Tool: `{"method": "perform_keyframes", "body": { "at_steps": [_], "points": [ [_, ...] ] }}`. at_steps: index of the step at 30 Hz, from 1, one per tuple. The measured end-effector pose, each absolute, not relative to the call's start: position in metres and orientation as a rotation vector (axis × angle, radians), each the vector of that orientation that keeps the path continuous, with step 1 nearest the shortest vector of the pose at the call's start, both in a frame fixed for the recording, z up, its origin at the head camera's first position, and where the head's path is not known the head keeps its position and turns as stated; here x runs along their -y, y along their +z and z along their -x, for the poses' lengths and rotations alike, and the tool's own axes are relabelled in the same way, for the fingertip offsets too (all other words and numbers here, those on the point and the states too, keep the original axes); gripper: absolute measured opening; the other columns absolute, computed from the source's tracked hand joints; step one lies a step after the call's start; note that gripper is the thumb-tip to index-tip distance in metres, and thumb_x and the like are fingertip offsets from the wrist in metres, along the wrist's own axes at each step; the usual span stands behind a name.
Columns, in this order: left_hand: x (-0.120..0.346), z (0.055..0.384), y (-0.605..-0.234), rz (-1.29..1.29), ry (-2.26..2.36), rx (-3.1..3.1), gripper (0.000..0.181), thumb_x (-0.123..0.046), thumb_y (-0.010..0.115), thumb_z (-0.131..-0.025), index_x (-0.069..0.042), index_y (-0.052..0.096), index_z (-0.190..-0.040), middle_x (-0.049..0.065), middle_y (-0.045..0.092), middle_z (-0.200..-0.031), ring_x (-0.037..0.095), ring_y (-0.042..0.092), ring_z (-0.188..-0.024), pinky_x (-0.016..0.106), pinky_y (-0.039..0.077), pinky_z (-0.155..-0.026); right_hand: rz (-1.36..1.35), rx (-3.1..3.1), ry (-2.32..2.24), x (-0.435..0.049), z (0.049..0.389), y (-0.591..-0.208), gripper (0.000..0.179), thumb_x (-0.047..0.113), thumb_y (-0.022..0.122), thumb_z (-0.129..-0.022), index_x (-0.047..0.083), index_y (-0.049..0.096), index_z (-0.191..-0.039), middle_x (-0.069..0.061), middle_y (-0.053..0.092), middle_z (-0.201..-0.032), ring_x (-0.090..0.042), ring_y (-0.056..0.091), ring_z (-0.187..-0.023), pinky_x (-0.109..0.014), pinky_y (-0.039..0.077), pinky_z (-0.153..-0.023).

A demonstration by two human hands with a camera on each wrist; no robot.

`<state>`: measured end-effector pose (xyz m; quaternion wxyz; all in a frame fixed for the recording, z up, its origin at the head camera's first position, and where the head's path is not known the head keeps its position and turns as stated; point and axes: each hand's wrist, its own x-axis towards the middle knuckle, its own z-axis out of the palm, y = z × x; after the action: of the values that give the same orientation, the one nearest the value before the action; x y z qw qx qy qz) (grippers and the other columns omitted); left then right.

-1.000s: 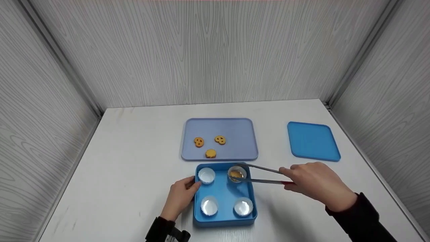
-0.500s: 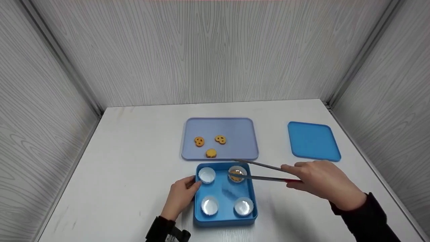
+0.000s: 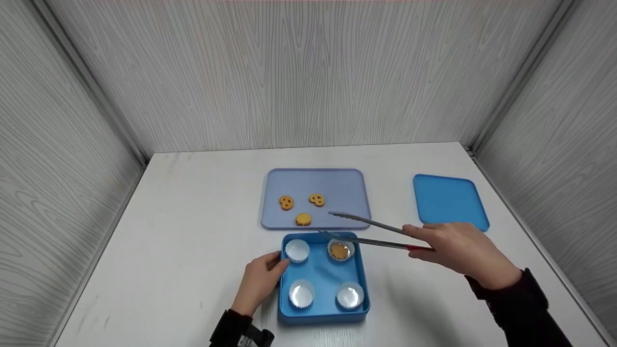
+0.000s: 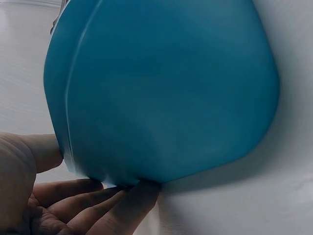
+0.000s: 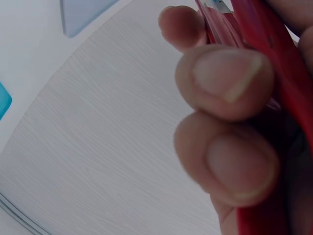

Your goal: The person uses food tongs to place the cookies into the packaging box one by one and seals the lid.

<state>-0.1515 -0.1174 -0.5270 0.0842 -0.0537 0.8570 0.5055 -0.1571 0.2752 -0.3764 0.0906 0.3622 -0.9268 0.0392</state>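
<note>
My right hand (image 3: 462, 253) grips metal tongs (image 3: 385, 244) by their red handles, and its fingers curl round the red grip (image 5: 264, 54) in the right wrist view. The tong arms stand apart with nothing between them, above the box's far right side and the tray's near edge. A blue box (image 3: 322, 319) holds several white baking cups. In the far right cup lies a golden cookie (image 3: 339, 251); a silvery bottom shows in the two near cups. My left hand (image 3: 261, 279) holds the box's left wall (image 4: 171, 98), thumb at the rim and fingers outside.
Behind the box lies a lilac tray (image 3: 342, 188) with two pretzel-shaped cookies (image 3: 316, 199) and a round-looking yellow cookie (image 3: 303, 220). A flat blue lid (image 3: 448, 200) lies at the right. Grey wood-patterned panels (image 3: 299, 77) border the white table (image 3: 202, 212).
The tongs have risen off the far right cup and moved toward the tray, uncovering the cookie left in the cup. My left hand and the box have stayed in place.
</note>
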Motion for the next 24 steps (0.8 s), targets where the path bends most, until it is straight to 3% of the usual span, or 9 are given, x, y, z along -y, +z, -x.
{"method": "perform_keyframes", "body": {
  "at_steps": [9,17,24],
  "points": [
    [0.117,0.153,-0.527,0.214,1.503,-2.528,0.053,-0.032,0.062,-0.103,0.003,0.057,-0.142,0.021,0.063,-0.138,0.033,0.059,-0.131,0.049,0.050,-0.106,-0.989,2.810,0.159,-0.270,0.173,-0.388,0.038,0.028,0.083,-0.087,0.015,0.069,-0.120,0.007,0.062,-0.073,-0.005,0.051,-0.060,-0.022,0.039,-0.048],
    [0.117,0.152,-0.529,0.163,1.518,-2.554,0.052,-0.031,0.063,-0.103,0.005,0.058,-0.141,0.022,0.064,-0.136,0.033,0.061,-0.128,0.048,0.051,-0.105,-0.918,2.866,0.181,-0.260,0.191,-0.406,0.027,0.029,0.081,-0.089,0.017,0.061,-0.102,0.009,0.049,-0.064,-0.008,0.043,-0.057,-0.024,0.033,-0.047],
    [0.117,0.150,-0.529,0.133,1.527,-2.566,0.052,-0.031,0.062,-0.103,0.005,0.058,-0.140,0.022,0.064,-0.135,0.034,0.061,-0.128,0.048,0.051,-0.106,-0.849,2.959,0.269,-0.253,0.210,-0.424,0.027,0.030,0.079,-0.091,0.016,0.056,-0.091,0.008,0.043,-0.062,-0.010,0.041,-0.057,-0.025,0.029,-0.047]
  ]
}}
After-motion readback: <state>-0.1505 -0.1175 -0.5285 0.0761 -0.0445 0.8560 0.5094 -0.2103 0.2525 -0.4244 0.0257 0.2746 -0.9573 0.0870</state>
